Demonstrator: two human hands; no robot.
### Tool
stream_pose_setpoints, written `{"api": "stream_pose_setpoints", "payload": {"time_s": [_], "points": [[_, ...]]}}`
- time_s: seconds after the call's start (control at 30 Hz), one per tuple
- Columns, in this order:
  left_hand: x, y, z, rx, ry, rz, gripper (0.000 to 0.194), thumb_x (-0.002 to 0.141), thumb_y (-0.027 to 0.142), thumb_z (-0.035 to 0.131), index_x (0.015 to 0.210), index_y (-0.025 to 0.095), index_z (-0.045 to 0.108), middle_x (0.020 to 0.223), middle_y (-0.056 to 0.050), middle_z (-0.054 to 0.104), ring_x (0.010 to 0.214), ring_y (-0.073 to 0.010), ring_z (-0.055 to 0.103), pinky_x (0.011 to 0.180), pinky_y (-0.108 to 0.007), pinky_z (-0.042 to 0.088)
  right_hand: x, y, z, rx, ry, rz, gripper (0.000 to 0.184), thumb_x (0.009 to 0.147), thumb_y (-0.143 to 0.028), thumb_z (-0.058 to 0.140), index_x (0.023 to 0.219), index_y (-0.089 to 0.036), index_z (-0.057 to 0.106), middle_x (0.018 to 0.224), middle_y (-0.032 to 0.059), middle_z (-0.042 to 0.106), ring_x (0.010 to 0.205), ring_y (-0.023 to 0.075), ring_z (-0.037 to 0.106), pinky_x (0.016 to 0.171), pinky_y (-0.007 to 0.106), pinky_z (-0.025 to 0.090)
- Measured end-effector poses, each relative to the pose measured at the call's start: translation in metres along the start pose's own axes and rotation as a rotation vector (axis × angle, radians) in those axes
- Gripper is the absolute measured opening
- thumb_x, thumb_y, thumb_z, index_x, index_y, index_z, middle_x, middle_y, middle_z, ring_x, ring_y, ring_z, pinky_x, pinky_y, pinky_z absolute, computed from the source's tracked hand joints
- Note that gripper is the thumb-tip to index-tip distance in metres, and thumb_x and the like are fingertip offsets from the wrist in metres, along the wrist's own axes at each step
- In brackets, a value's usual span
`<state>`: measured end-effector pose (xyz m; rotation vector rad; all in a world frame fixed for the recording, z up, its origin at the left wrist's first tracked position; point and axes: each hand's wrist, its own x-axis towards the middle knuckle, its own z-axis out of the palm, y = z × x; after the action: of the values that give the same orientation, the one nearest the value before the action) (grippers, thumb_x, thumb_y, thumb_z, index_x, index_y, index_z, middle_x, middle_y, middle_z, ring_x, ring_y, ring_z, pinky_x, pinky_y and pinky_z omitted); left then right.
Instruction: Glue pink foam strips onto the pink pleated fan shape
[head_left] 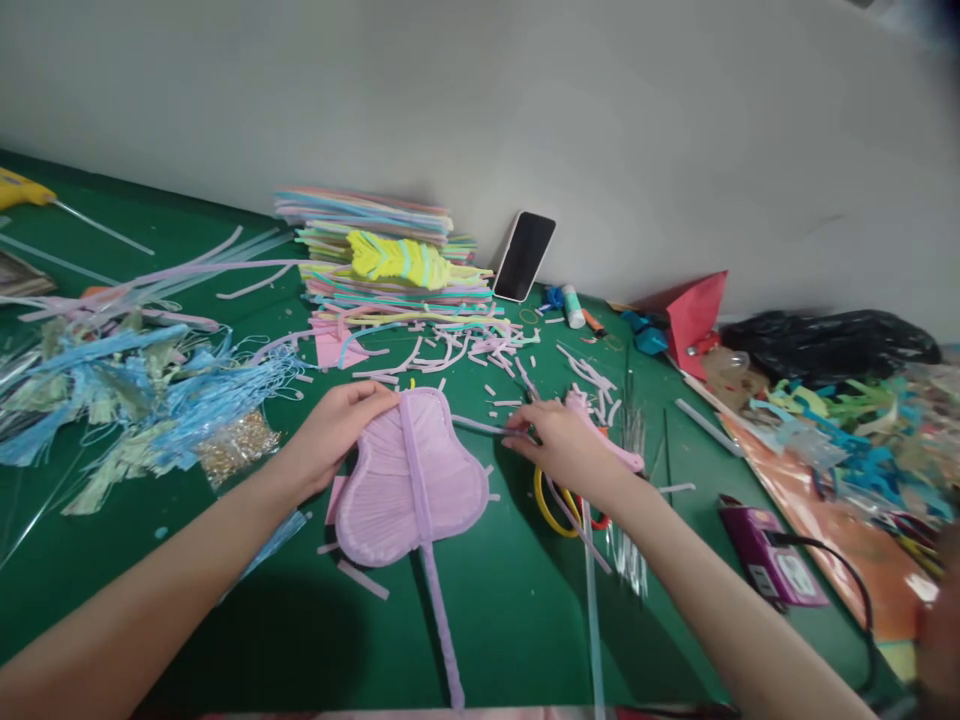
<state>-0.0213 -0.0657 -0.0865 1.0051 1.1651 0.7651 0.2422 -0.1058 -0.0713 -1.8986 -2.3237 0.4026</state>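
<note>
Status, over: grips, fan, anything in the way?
Left grip on fan's upper-left edge. Right grip on thin strip, right of fan. Fan's handle points toward wearer. Loose scraps around fan, over.

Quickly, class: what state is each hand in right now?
Left hand: closed, holding the lilac fan by its edge.
Right hand: closed, pinching a thin lilac strip.

Left hand (337,430) pinching, right hand (553,440) curled, forearms (199,550) converging
</note>
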Motion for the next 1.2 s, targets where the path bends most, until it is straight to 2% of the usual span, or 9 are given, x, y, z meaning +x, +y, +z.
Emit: {"api": "stream_pose_setpoints", "payload": {"time_s": [0.13,0.27,0.33,0.4,0.5,0.6,0.73,0.9,1.2], "points": [[0.005,-0.002,-0.001,-0.027,0.011,-0.011,0.025,0.074,0.038,0.069,0.070,0.015,0.061,0.067,0.002,0.054,0.062,-0.0116,0.049,0.056,-0.022,0.034,-0.006,0.008,0.000,0.111,0.033,0.050,0.009,0.080,-0.019,0.061,0.075,-0.021,0.068,0.074,0.0017,0.070,0.071,0.0167,0.063,0.066,0.027,0.046],[0.004,-0.002,0.003,-0.023,0.033,-0.023,0.018,0.077,0.034,0.065,0.082,0.017,0.065,0.076,0.000,0.059,0.067,-0.0120,0.050,0.056,-0.021,0.034,-0.024,0.024,-0.025,0.217,0.193,0.208,0.024,0.086,-0.038,0.054,0.085,-0.018,0.067,0.073,0.0046,0.070,0.058,0.0157,0.062,0.056,0.027,0.047],[0.002,-0.003,0.006,-0.039,0.031,-0.041,0.017,0.077,0.031,0.063,0.086,0.017,0.066,0.078,0.000,0.059,0.067,-0.0114,0.050,0.055,-0.020,0.033,-0.032,0.021,-0.035,0.431,0.253,0.307,0.032,0.082,-0.048,0.058,0.085,-0.018,0.067,0.074,0.0052,0.070,0.060,0.0158,0.062,0.056,0.026,0.048],[-0.001,-0.005,0.010,-0.071,0.012,-0.065,0.015,0.077,0.029,0.062,0.083,0.016,0.065,0.072,0.001,0.056,0.062,-0.0100,0.047,0.052,-0.019,0.032,-0.038,0.009,-0.038,0.636,0.227,0.375,0.034,0.074,-0.051,0.067,0.081,-0.018,0.067,0.070,0.0035,0.068,0.059,0.0147,0.061,0.053,0.024,0.048],[-0.006,-0.008,0.016,-0.118,-0.032,-0.117,0.011,0.076,0.027,0.061,0.080,0.017,0.063,0.064,0.004,0.050,0.056,-0.0088,0.043,0.050,-0.019,0.030,-0.043,-0.016,-0.027,0.702,0.080,0.393,0.032,0.073,-0.049,0.068,0.081,-0.018,0.069,0.061,0.0014,0.064,0.051,0.0126,0.056,0.044,0.022,0.041],[-0.007,-0.010,0.019,-0.181,-0.052,-0.128,0.009,0.075,0.025,0.060,0.078,0.017,0.063,0.067,0.003,0.055,0.061,-0.0106,0.050,0.054,-0.020,0.035,-0.045,-0.034,-0.011,0.625,0.110,0.375,0.026,0.076,-0.044,0.065,0.077,-0.019,0.070,0.059,0.0014,0.064,0.050,0.0132,0.057,0.043,0.022,0.041],[-0.005,-0.014,0.021,-0.161,-0.020,-0.102,0.013,0.075,0.028,0.059,0.071,0.017,0.064,0.074,0.000,0.060,0.070,-0.0145,0.055,0.059,-0.023,0.039,-0.051,-0.037,0.002,0.465,0.170,0.299,0.019,0.080,-0.039,0.062,0.078,-0.022,0.071,0.062,0.0004,0.067,0.049,0.0136,0.060,0.043,0.023,0.043],[-0.005,-0.016,0.022,-0.173,-0.011,-0.159,0.016,0.076,0.033,0.060,0.071,0.018,0.064,0.070,0.001,0.058,0.062,-0.0142,0.054,0.055,-0.024,0.040,-0.053,-0.042,0.004,0.247,0.312,0.131,0.013,0.083,-0.029,0.059,0.076,-0.024,0.069,0.067,-0.0018,0.068,0.049,0.0108,0.060,0.048,0.022,0.046],[-0.004,-0.018,0.022,-0.081,-0.016,-0.113,0.021,0.077,0.038,0.059,0.068,0.019,0.059,0.065,0.002,0.051,0.059,-0.0140,0.049,0.053,-0.025,0.036,-0.051,-0.044,0.008,0.136,0.306,0.043,0.013,0.085,-0.025,0.057,0.078,-0.023,0.067,0.068,-0.0025,0.066,0.050,0.0091,0.060,0.048,0.021,0.045]]}}
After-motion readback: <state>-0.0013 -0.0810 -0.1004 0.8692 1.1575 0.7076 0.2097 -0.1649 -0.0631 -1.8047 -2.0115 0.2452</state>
